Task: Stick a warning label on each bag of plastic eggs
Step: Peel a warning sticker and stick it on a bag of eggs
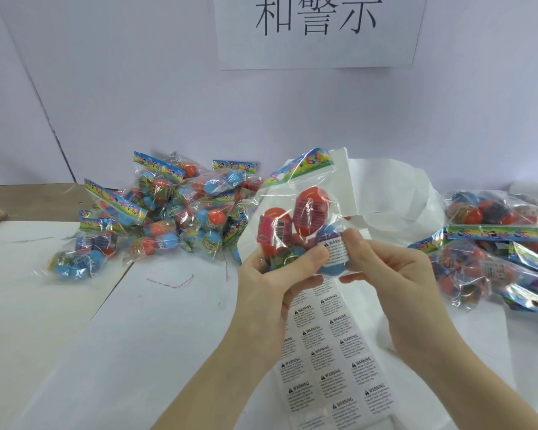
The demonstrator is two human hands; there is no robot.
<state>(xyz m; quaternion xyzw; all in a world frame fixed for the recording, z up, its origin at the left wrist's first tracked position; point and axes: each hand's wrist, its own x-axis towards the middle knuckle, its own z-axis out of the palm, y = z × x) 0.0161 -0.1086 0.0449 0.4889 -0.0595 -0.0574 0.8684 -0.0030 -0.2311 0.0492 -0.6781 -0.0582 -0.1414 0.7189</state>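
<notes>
My left hand (pixel 272 276) grips the lower part of a clear bag of plastic eggs (pixel 302 212), held up above the table with orange and blue eggs inside and a colourful header card on top. A white warning label (pixel 336 251) lies on the bag's lower right, over a blue egg. My right hand (pixel 382 268) pinches the bag at that label, thumb on the label's right edge. Below my hands, a sheet of warning labels (pixel 330 364) lies on the table.
A heap of egg bags (pixel 156 218) lies at the back left. Another pile of bags (pixel 503 246) lies on the right. White backing paper (pixel 395 197) curls up behind the held bag. A paper sign with large characters (pixel 317 29) hangs on the wall.
</notes>
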